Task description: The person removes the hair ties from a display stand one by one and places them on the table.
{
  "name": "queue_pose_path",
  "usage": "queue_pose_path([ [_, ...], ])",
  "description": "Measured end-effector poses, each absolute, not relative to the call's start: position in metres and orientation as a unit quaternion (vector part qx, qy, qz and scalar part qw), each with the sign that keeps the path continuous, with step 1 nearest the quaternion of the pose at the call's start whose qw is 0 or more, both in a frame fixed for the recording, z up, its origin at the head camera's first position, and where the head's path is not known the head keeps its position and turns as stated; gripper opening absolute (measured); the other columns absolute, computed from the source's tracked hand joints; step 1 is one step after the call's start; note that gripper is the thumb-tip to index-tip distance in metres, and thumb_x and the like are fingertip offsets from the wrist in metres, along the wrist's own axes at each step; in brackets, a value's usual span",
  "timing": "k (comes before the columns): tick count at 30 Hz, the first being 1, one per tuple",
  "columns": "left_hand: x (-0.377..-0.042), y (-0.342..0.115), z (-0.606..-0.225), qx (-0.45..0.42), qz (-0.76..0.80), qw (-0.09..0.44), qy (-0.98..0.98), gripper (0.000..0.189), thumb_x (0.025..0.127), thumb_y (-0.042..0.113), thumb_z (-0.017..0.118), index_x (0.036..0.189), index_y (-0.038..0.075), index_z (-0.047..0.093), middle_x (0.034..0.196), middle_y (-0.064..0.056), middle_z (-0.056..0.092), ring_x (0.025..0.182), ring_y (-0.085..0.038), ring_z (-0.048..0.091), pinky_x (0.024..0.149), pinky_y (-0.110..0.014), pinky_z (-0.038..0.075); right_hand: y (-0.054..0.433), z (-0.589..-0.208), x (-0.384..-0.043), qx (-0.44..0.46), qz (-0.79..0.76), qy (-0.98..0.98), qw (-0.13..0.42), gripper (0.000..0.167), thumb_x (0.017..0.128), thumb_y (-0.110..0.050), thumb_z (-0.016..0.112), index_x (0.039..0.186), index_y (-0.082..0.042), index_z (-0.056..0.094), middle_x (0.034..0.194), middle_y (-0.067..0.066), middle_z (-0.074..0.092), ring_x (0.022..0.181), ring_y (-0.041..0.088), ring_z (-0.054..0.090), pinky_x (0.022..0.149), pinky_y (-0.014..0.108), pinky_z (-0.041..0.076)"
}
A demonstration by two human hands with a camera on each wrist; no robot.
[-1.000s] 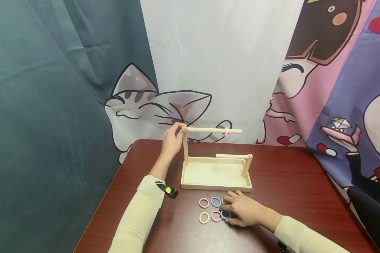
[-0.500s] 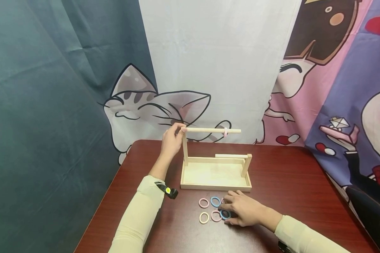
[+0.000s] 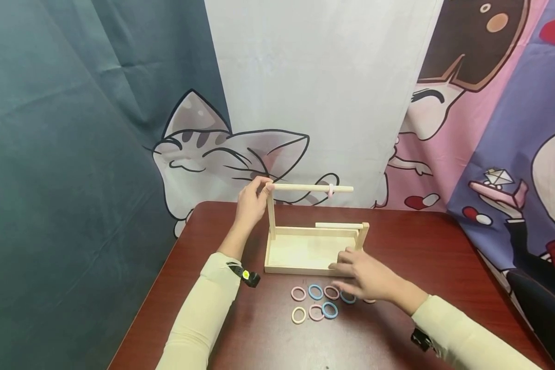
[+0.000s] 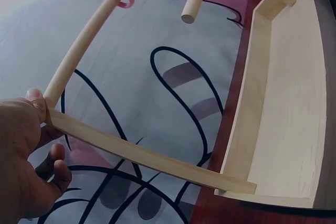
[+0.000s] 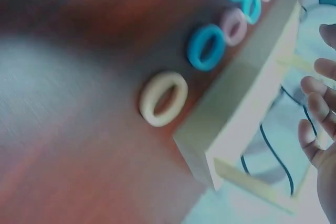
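My left hand (image 3: 253, 201) pinches the top corner of a wooden stand (image 3: 271, 210), where the tall post meets the upper rod (image 3: 300, 188). A pink ring (image 3: 330, 191) hangs on that rod near its free right end. My right hand (image 3: 370, 275) hovers in front of the stand's right end, fingers spread and holding nothing, as the right wrist view shows. Below it, rings lie on the table in two rows, among them a blue ring (image 3: 315, 292), a yellow ring (image 3: 298, 315) and a pink ring (image 3: 298, 293). A cream ring (image 5: 164, 99) lies near the tray's corner.
The stand's shallow tray (image 3: 305, 270) rests on the dark red table (image 3: 203, 303). A shorter rod (image 3: 338, 225) points left from the short post on the right. Printed cloth (image 3: 333, 92) hangs behind the table.
My right hand has risen off the rings and moved forward toward the tray, uncovering rings beneath it. My left hand keeps its hold on the stand's corner.
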State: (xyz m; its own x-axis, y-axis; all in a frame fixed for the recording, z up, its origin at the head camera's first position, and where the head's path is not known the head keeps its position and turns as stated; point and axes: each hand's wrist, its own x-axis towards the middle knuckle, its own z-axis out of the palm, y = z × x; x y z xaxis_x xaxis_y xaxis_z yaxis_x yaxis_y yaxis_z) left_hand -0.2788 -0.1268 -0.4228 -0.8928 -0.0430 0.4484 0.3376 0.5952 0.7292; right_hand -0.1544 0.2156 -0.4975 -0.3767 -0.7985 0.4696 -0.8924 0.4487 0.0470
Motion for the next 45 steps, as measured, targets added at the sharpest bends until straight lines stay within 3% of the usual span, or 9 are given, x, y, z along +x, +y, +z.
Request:
queue_pose_path([
  [4, -0.278, -0.128, -0.423, -0.082, -0.439, 0.212, -0.869, 0.03, 0.107, 0.043, 0.07, 0.127, 0.021, 0.074, 0.103, -0.009, 0.076, 0.087, -0.03, 0.061, 0.091, -0.053, 0.055, 0.226, -0.479, -0.168, 0.481, 0.125, -0.835, 0.237, 0.035, 0.091, -0.032, 0.09, 0.117, -0.01, 0.082, 0.099, -0.001, 0.066, 0.094, 0.016, 0.057, 0.084, 0.039, 0.05],
  [9, -0.277, -0.128, -0.421, -0.081, -0.432, 0.209, -0.874, 0.031, 0.107, 0.044, 0.07, 0.128, 0.022, 0.075, 0.104, -0.01, 0.078, 0.087, -0.031, 0.063, 0.092, -0.054, 0.056, 0.237, -0.46, -0.183, 0.437, 0.15, -0.852, 0.247, 0.038, 0.086, -0.027, 0.094, 0.117, -0.008, 0.082, 0.102, 0.002, 0.069, 0.095, 0.017, 0.056, 0.084, 0.04, 0.049],
  [15, -0.279, -0.129, -0.42, -0.081, -0.425, 0.204, -0.878, 0.029, 0.108, 0.04, 0.07, 0.13, 0.022, 0.075, 0.097, -0.012, 0.075, 0.082, -0.03, 0.058, 0.089, -0.054, 0.054, 0.245, -0.447, -0.198, 0.409, 0.182, -0.849, 0.28, 0.04, 0.084, -0.019, 0.095, 0.118, -0.005, 0.082, 0.105, 0.005, 0.07, 0.097, 0.021, 0.057, 0.084, 0.037, 0.045],
  [21, -0.28, -0.13, -0.42, -0.084, -0.422, 0.205, -0.879, 0.028, 0.107, 0.04, 0.071, 0.129, 0.022, 0.075, 0.085, -0.011, 0.068, 0.081, -0.029, 0.058, 0.089, -0.054, 0.053, 0.249, -0.439, -0.213, 0.386, 0.197, -0.844, 0.316, 0.044, 0.08, -0.011, 0.096, 0.12, -0.006, 0.081, 0.111, 0.011, 0.074, 0.102, 0.031, 0.062, 0.087, 0.045, 0.048],
  [28, -0.28, -0.131, -0.42, -0.087, -0.422, 0.207, -0.878, 0.034, 0.106, 0.046, 0.069, 0.128, 0.022, 0.076, 0.085, -0.01, 0.069, 0.079, -0.027, 0.058, 0.085, -0.05, 0.053, 0.252, -0.433, -0.226, 0.357, 0.196, -0.855, 0.321, 0.044, 0.083, -0.016, 0.097, 0.122, -0.005, 0.081, 0.113, 0.015, 0.075, 0.103, 0.034, 0.061, 0.089, 0.047, 0.047],
  [37, -0.28, -0.13, -0.421, -0.092, -0.424, 0.213, -0.876, 0.033, 0.106, 0.046, 0.069, 0.127, 0.022, 0.076, 0.083, -0.01, 0.069, 0.075, -0.024, 0.058, 0.079, -0.047, 0.05, 0.256, -0.425, -0.24, 0.314, 0.221, -0.86, 0.335, 0.052, 0.079, -0.01, 0.099, 0.124, 0.004, 0.078, 0.112, 0.023, 0.078, 0.101, 0.04, 0.064, 0.082, 0.053, 0.052],
  [45, -0.279, -0.13, -0.42, -0.091, -0.425, 0.212, -0.875, 0.036, 0.105, 0.048, 0.069, 0.128, 0.021, 0.076, 0.09, -0.009, 0.074, 0.073, -0.022, 0.058, 0.076, -0.044, 0.049, 0.252, -0.42, -0.252, 0.282, 0.231, -0.87, 0.333, 0.063, 0.082, -0.015, 0.097, 0.138, 0.001, 0.073, 0.119, 0.025, 0.078, 0.099, 0.04, 0.062, 0.081, 0.053, 0.047],
])
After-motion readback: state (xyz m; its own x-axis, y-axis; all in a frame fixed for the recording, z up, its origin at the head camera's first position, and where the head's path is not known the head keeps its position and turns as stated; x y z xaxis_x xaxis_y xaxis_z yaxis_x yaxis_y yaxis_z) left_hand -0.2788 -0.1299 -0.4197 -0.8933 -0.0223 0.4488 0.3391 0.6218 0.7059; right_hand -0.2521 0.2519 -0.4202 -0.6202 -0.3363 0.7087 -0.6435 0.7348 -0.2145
